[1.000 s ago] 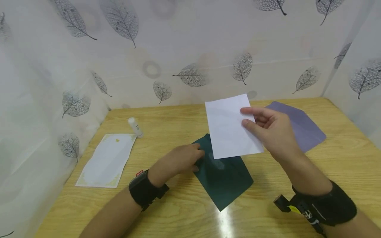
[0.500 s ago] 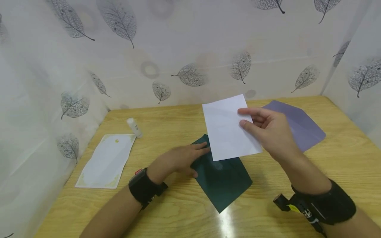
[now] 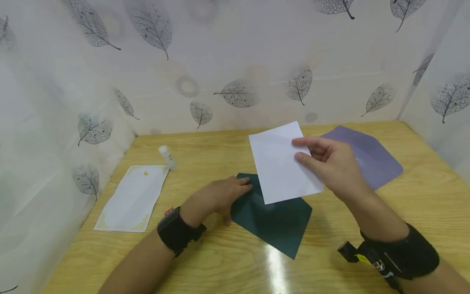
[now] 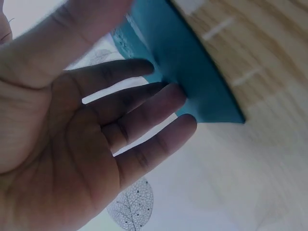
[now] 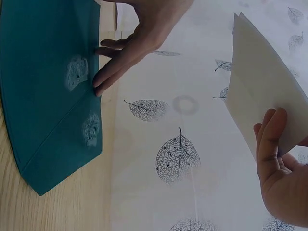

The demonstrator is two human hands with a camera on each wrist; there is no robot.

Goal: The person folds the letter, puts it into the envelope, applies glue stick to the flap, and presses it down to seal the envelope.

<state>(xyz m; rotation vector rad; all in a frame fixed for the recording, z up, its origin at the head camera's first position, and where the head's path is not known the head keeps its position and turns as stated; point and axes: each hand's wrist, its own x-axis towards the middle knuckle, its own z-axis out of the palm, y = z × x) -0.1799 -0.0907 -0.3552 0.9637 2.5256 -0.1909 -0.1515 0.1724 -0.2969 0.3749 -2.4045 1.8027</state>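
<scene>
A dark green envelope (image 3: 273, 224) lies on the table in the middle of the head view, its pointed flap towards me. Two whitish smears (image 5: 77, 73) show on its inner side in the right wrist view. My left hand (image 3: 222, 198) rests on the envelope's far left edge with fingers extended; the left wrist view shows the fingertips (image 4: 185, 122) against the green paper. Above the envelope, my right hand (image 3: 335, 165) pinches a folded white sheet (image 3: 282, 167) by its right edge, between thumb and fingers. The sheet hides part of the envelope's far side.
A purple envelope (image 3: 378, 159) lies at the back right, partly behind my right hand. On the left is a white sheet with a yellowish decorated border (image 3: 132, 200). A white glue stick (image 3: 167, 157) lies at that sheet's far corner. Leaf-patterned curtains (image 3: 235, 53) surround the table.
The green envelope has turned on the table, its pointed flap swinging to the right. My left fingers have straightened from a curl. The white sheet has dropped slightly in my right hand.
</scene>
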